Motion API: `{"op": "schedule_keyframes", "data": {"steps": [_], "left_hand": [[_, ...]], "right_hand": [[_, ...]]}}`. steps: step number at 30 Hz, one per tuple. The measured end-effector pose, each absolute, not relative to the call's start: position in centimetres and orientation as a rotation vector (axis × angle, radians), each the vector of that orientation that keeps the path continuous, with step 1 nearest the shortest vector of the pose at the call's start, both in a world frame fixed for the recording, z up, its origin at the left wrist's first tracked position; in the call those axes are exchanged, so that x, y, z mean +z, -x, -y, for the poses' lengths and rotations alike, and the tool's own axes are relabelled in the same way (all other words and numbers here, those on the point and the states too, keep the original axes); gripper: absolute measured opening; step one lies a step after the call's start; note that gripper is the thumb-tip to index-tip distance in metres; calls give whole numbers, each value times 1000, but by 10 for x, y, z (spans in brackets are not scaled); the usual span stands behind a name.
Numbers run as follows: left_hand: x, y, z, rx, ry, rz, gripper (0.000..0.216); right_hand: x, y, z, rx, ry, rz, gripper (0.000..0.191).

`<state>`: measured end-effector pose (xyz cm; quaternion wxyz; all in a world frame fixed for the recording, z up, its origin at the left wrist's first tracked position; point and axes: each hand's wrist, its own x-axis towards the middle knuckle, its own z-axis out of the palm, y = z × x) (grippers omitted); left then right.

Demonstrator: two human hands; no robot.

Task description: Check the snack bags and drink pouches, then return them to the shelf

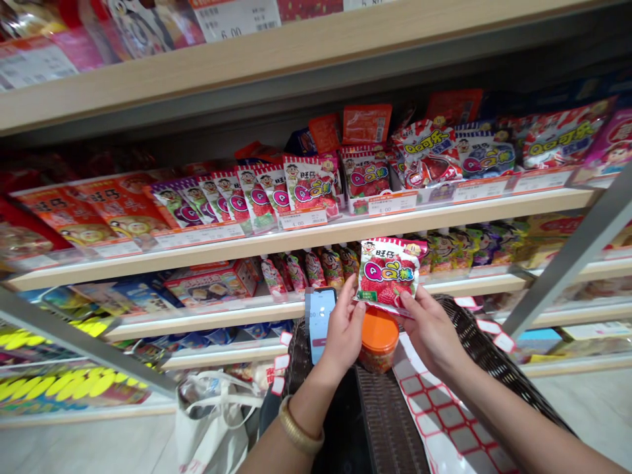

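Note:
My left hand (343,329) grips a smartphone (320,322) with its lit screen facing me, and its fingertips also pinch the left edge of a red strawberry candy bag (390,271). On the bag's lower right corner my right hand (429,329) is closed. The bag is held upright in front of the shelves, above a dark wicker basket (474,342). A jar with an orange lid (379,337) sits in the basket just below the bag.
Shelves (316,236) packed with candy bags and price tags fill the view ahead. A red-and-white checked cloth (439,421) lines the basket. A white tote bag (212,415) hangs at the lower left. Grey metal bars (567,257) cross both sides.

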<state>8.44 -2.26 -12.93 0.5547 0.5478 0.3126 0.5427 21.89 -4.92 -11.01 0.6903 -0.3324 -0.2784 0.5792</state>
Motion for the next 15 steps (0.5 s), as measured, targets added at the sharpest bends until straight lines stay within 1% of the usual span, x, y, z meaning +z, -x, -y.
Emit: {"op": "schedule_keyframes", "data": {"steps": [6,9,12,15], "left_hand": [[-135,-86,23,1286,-1275,-750,68],[-138,-86,23,1294,-1311,-758,65],[-137,-87,25,1381,-1382,-811,60],[-133,-89,31,1464,-1431,-911,55]], "right_hand": [[-123,-218,46,1256,790,793,45],[-127,-219,45,1227,826,850,45],[-128,-219,46,1203,828,841,47],[-128,-218,48,1108,865,857,50]]}}
